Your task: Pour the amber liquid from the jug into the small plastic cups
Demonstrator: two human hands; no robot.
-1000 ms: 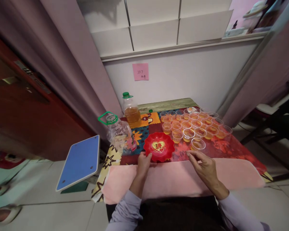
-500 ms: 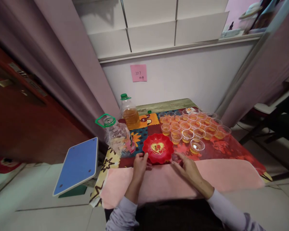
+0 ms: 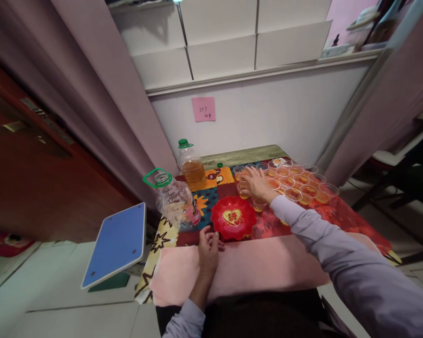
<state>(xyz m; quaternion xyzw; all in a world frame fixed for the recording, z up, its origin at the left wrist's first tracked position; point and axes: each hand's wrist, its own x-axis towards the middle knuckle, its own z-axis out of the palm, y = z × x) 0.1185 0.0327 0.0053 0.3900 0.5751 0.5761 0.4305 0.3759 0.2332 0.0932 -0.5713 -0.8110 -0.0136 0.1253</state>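
A red scalloped plastic bowl [image 3: 232, 230] with a yellow heart print stands on the patterned tablecloth. My left hand [image 3: 210, 245] rests just in front of its left side, fingers loosely bent and apart, with nothing visible in them. Stretched out over the left part of a group of clear plastic cups [image 3: 293, 194] is my right hand [image 3: 257, 183]. Its fingers are spread above the rims, close to a front-left cup [image 3: 244, 192] of amber liquid; whether they touch it I cannot tell. My right hand and sleeve cover several cups.
Left of the bowl stands a clear jug [image 3: 178, 206] with a green handle and no cap. Behind it is a capped jug [image 3: 193, 174] with amber liquid. A green cap [image 3: 220, 165] lies near the back. A pink towel [image 3: 268, 263] covers the front edge; a blue-topped stool [image 3: 116, 244] stands left.
My right hand has left the bowl's right side and reached forward over the cups. My left hand has stayed near the bowl, its fingers curling slightly. The bowl remains in place.
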